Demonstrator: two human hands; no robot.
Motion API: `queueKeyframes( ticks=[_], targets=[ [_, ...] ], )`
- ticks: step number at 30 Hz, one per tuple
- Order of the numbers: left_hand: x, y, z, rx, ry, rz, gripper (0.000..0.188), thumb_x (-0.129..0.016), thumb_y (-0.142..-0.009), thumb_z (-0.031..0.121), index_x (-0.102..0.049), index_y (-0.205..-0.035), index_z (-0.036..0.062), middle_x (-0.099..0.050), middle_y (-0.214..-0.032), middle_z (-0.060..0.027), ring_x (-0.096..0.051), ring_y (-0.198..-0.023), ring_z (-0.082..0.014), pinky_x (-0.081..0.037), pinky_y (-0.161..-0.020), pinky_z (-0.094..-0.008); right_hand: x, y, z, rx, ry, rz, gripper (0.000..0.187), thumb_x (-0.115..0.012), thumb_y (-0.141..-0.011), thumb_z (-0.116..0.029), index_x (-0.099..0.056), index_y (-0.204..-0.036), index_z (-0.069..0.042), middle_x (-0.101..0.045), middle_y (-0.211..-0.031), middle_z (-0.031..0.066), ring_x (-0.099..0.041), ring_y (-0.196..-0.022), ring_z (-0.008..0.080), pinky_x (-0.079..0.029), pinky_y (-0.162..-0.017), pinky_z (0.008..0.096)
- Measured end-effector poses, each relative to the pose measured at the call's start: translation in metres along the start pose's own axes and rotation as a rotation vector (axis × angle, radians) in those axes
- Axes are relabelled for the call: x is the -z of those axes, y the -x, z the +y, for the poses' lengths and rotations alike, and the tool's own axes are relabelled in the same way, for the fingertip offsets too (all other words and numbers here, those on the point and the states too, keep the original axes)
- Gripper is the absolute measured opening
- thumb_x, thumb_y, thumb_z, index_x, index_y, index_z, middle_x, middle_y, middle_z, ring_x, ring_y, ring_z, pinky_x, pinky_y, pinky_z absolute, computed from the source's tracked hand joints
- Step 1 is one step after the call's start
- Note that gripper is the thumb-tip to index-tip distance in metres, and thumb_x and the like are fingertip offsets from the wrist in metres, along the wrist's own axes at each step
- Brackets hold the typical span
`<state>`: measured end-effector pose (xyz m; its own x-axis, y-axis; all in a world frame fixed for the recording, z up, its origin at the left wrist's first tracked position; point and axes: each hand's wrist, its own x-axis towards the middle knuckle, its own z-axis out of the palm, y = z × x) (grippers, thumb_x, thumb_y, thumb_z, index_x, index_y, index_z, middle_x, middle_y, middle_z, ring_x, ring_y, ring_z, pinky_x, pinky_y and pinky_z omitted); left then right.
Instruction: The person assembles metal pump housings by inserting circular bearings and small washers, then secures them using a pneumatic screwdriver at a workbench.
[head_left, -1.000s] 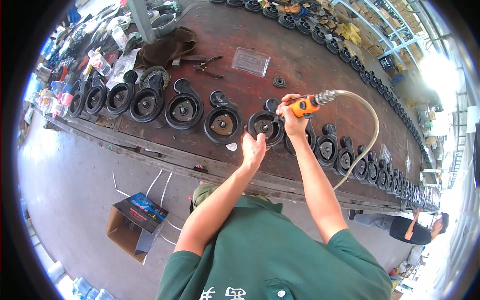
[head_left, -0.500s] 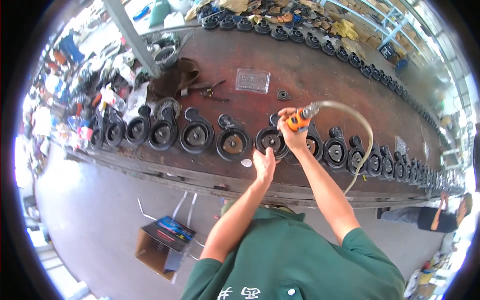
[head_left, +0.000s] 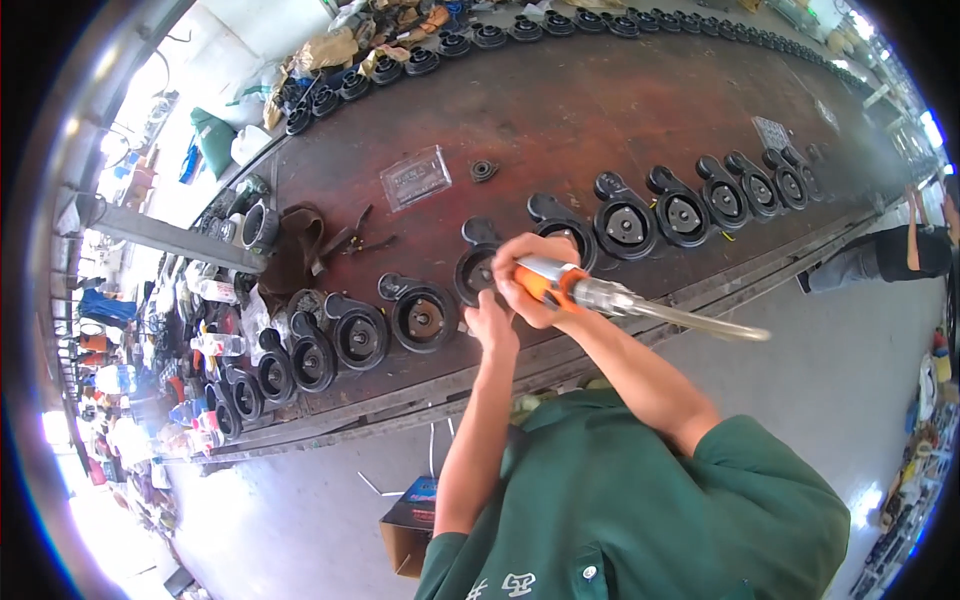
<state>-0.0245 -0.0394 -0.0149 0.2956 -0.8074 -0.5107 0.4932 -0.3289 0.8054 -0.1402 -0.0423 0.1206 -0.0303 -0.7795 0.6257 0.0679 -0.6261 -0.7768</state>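
Observation:
My right hand (head_left: 528, 272) is wrapped round an orange and silver air tool (head_left: 556, 284), its pale hose (head_left: 690, 320) trailing toward the right. Its working end is hidden by my fingers, over a black round housing (head_left: 472, 262) with a small round lobe at the far side. At that housing's near rim is my left hand (head_left: 490, 325), its fingers closed against the edge and partly hidden. A similar housing (head_left: 424, 316), brownish in the middle, sits just to the left, and another (head_left: 562, 228) stands to the right, partly behind my right hand.
More black housings (head_left: 626, 226) line the table's (head_left: 340, 165) near edge. A second row (head_left: 488, 36) runs along the far edge. A clear plastic tray (head_left: 416, 178), a small dark round part (head_left: 483, 171) and a brown bag (head_left: 292, 250) lie beyond. Another person (head_left: 890, 255) is at far right.
The whole view has swung round, shifting the table's rows. The air tool has tilted, its hose end now toward me and right. Both hands stay at the same housing.

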Motion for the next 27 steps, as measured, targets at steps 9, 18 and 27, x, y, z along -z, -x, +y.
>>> queueKeyframes(
  ticks=[9,18,27],
  targets=[
    [-0.044,0.055,0.072,-0.587,-0.818,-0.677,0.013,-0.073,-0.085,0.008,-0.07,-0.097,0.0039,-0.062,-0.102,-0.0105,-0.066,-0.09,-0.0233,-0.055,-0.077,-0.0426,0.104,0.039,0.003,-0.199,-0.25,0.44,0.022,-0.058,-0.086,0.004,-0.055,-0.108,0.002,-0.063,-0.078,0.0044,-0.061,-0.07,0.0122,-0.051,-0.067,0.0275],
    [-0.1,0.0,0.071,-1.014,-1.639,-0.782,0.062,-0.089,-0.066,0.033,-0.074,-0.126,0.0243,-0.046,-0.149,-0.0156,-0.043,-0.135,-0.0373,-0.041,-0.107,-0.0512,0.121,0.048,0.0,-0.239,-0.236,0.49,0.021,-0.057,-0.087,0.005,-0.055,-0.108,0.002,-0.063,-0.078,0.0055,-0.06,-0.068,0.0127,-0.05,-0.066,0.0284],
    [-0.1,0.0,0.065,-1.029,-1.693,-0.709,0.059,-0.089,-0.064,0.039,-0.078,-0.119,0.0215,-0.058,-0.133,-0.0116,-0.047,-0.128,-0.0336,-0.04,-0.103,-0.0481,0.116,0.019,0.032,-0.244,-0.206,0.44,0.02,-0.062,-0.085,0.007,-0.06,-0.105,0.002,-0.064,-0.081,0.0043,-0.062,-0.068,0.0085,-0.05,-0.063,0.0227]
  ],
)
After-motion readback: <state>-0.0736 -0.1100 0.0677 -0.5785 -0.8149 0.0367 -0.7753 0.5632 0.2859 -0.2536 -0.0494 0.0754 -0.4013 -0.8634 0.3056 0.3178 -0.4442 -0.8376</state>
